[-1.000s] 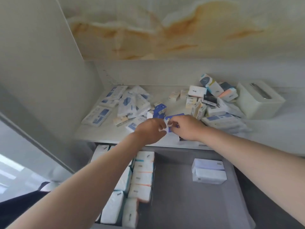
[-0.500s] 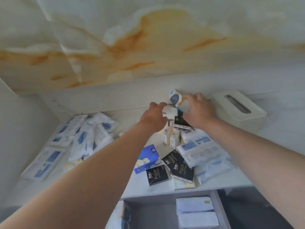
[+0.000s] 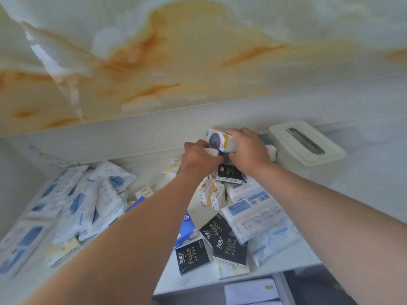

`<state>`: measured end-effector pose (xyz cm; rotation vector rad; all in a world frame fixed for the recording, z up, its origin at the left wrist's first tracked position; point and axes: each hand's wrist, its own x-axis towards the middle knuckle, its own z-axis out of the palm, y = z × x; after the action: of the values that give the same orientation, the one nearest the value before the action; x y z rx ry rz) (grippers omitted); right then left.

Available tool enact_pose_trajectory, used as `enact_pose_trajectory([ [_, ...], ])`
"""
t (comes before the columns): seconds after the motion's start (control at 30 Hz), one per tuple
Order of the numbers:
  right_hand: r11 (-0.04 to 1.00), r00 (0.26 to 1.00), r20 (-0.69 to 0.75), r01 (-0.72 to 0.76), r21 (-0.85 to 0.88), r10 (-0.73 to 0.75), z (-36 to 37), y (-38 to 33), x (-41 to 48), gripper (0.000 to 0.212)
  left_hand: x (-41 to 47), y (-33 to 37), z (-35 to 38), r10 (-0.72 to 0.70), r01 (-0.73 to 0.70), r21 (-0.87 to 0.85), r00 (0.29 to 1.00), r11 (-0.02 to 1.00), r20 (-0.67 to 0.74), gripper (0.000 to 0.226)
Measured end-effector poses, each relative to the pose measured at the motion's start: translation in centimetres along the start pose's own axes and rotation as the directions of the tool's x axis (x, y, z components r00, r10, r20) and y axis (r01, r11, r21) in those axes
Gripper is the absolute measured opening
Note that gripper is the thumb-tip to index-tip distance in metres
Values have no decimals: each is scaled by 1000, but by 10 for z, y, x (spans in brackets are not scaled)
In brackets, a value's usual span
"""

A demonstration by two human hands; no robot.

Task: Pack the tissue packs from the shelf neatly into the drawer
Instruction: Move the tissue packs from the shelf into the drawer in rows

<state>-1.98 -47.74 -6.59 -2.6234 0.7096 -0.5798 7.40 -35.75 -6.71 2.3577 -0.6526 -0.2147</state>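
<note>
Right now both my hands are up at the back of the shelf (image 3: pixel 363 186), side by side and almost touching. My right hand (image 3: pixel 248 150) is curled over a pack with a grey disc (image 3: pixel 217 140) and a yellow patch on its wrapper. The fingers are clamped across its right end, and its left end pokes out above my other hand. I cannot tell whether that pack is clear of the heap beneath it. My left hand (image 3: pixel 201 159) is closed round a small white pack (image 3: pixel 210 151) — only a corner of it shows between thumb and fingers.

Just to the right of my right hand stands a white tissue box (image 3: pixel 306 146) with a slot in its lid. Below my wrists lies a loose heap of packs. One black Face pack (image 3: pixel 230 172) sits right under my right wrist, and two pale packs (image 3: pixel 212 194) stand on end beside each other. A big clear-wrapped pack with blue labels (image 3: pixel 253 212) lies at a slant. Nearer the shelf's front edge, three more black Face packs (image 3: pixel 230 249) overlap, and a blue pack (image 3: pixel 187 227) shows from under my left forearm. Further left, soft blue-and-white packs (image 3: pixel 83 205) are scattered flat.

At the bottom edge the drawer (image 3: pixel 285 289) shows only a sliver — white packs (image 3: pixel 251 290) lie in it.
</note>
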Motion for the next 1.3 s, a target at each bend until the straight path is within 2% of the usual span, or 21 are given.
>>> enact_pose_trajectory([
  [0.13, 986, 993, -63, 110, 126, -103, -10, -12, -9, 63, -17, -17, -26, 145, -146, 1, 980, 989, -133, 54],
  [0.27, 967, 979, -106, 193, 165, -177, -21, -40, -27, 62, -53, -43, -69, 241, -243, 15, 946, 970, -218, 50],
  [0.57, 871, 888, -29, 455, 182, -458, -38, -133, -104, 64, -171, -111, -147, 243, -266, -42, 928, 963, -283, 46],
  [0.7, 869, 882, 65, 444, 218, -467, -33, -164, -150, 64, -231, -139, -161, 238, -267, -53, 921, 962, -309, 48],
  [0.9, 862, 884, 125, 394, 318, -450, -24, -199, -216, 60, -310, -188, -175, 274, -320, -67, 885, 945, -376, 44],
  [1.0, 849, 867, 162, 396, 350, -471, -21, -213, -242, 56, -346, -219, -180, 292, -325, -65, 907, 944, -303, 45],
  [1.07, 877, 882, 240, 302, 374, -406, -20, -223, -258, 46, -357, -240, -181, 275, -290, -39, 934, 956, -227, 47],
  [1.17, 884, 878, 421, 4, 467, -226, -13, -233, -277, 19, -361, -264, -181, 214, -213, 20, 967, 977, -137, 50],
  [1.23, 850, 835, 537, -191, 490, -122, -3, -235, -286, 20, -364, -275, -184, 172, -163, 105, 981, 981, -84, 50],
  [1.3, 811, 784, 618, -322, 488, -60, 6, -236, -291, 32, -370, -284, -187, 70, -77, 298, 997, 952, 33, 54],
])
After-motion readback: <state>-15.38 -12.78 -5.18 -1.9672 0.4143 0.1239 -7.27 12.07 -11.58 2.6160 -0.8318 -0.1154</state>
